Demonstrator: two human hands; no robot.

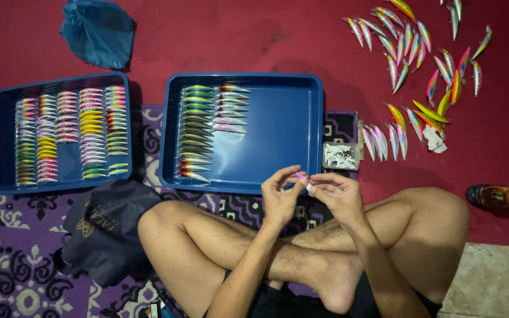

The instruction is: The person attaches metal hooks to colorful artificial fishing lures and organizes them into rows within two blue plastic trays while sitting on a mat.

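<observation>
we've got a small pink lure [300,175] pinched between left hand [279,197] & right hand [337,193] over crossed legs. left tray [1,141] looks full, middle tray [284,126] approx 1/4 filled w/ plenty of bare floor; loose lures [410,56] remain on the red carpet [237,35], clip box [341,156] touching the tray's right rim

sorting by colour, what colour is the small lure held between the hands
Pink, the small fishing lure pinched between both hands; the head view shows it.

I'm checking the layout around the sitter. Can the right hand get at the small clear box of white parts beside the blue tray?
Probably yes: the right hand is just below the small clear plastic box, with nothing between, though it pinches a small pink lure.
</observation>
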